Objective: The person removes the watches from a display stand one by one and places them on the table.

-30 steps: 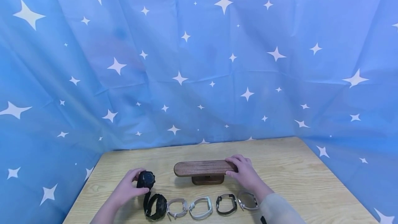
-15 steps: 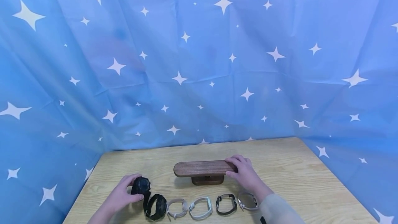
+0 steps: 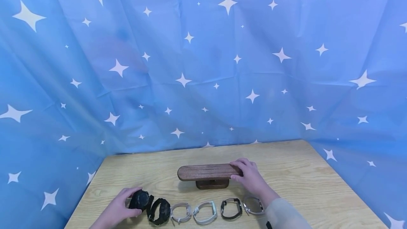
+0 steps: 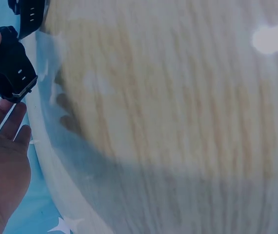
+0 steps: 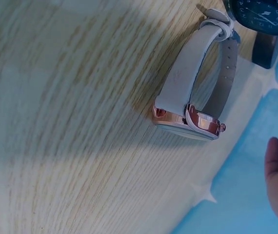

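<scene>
At the left end of a row of watches, my left hand [image 3: 115,208] holds a black watch [image 3: 140,200] between thumb and fingers. Its buckled strap makes a loop, seen in the left wrist view, where the black watch [image 4: 11,68] hangs near my fingertips. A second black watch [image 3: 164,210] stands just right of it. Behind the row is a dark wooden stand with a rounded bar [image 3: 206,172] on a short base [image 3: 212,184]. My right hand [image 3: 251,178] grips the bar's right end, thumb in front and fingers over the top.
Along the front, the row continues with a pinkish watch [image 3: 188,212], a pale mint one [image 3: 205,219], a dark brown one [image 3: 224,211] and a light-strapped one [image 3: 260,206]. That light-strapped watch [image 5: 180,85] shows a rose-gold case. A blue starred curtain [image 3: 203,63] surrounds the table.
My left hand has brought the black watch down and to the left, toward the front, beside the other black watch. The right hand and the wooden stand stay put.
</scene>
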`<state>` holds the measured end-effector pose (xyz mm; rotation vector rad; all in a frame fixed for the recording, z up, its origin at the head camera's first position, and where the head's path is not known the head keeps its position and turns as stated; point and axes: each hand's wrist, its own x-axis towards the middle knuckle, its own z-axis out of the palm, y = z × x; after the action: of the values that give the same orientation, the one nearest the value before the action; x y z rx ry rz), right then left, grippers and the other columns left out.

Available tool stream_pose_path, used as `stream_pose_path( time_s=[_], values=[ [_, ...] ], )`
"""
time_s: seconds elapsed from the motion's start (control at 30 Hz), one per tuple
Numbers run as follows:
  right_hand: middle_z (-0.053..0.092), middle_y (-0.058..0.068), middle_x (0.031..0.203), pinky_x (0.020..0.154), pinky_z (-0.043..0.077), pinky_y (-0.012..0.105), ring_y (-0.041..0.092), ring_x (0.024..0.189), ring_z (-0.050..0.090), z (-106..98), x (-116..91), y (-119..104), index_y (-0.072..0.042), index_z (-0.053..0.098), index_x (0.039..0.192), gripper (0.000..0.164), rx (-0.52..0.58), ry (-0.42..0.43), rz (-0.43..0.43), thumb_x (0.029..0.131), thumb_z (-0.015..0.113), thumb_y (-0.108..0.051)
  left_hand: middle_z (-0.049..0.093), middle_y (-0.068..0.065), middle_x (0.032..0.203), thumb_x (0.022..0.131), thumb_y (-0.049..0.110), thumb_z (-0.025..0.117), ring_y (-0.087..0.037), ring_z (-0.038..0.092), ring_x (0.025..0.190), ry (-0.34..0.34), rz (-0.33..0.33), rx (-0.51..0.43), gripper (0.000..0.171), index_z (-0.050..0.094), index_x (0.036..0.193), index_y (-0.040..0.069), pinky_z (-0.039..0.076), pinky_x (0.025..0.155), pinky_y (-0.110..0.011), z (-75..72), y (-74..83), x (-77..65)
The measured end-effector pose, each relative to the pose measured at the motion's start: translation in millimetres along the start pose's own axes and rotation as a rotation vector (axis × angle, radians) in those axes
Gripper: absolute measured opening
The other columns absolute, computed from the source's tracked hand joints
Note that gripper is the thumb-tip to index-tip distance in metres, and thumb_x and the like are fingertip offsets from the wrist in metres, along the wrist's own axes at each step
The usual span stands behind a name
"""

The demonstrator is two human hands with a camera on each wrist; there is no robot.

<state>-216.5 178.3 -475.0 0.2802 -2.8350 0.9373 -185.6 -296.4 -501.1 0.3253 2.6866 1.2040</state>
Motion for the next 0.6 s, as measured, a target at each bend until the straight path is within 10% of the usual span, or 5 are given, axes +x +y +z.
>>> stream_pose_path(
  time_s=[0.6],
  values=[
    [0.051, 0.003, 0.125, 0.094, 0.039, 0.053, 0.036, 0.117, 0.039, 1, 0, 1, -0.018, 0.061, 0.122, 0.044, 0.0, 0.015, -0.022, 0.081, 0.073, -0.027, 0.047, -0.019, 0.119, 0.07, 0.027, 0.081, -0.036, 0.051, 0.103, -0.023, 0.025, 0.057, 0.072, 0.05, 0.133, 0.009, 0.049, 0.079, -0.051, -0.4, -13.1, -8.3]
  ],
)
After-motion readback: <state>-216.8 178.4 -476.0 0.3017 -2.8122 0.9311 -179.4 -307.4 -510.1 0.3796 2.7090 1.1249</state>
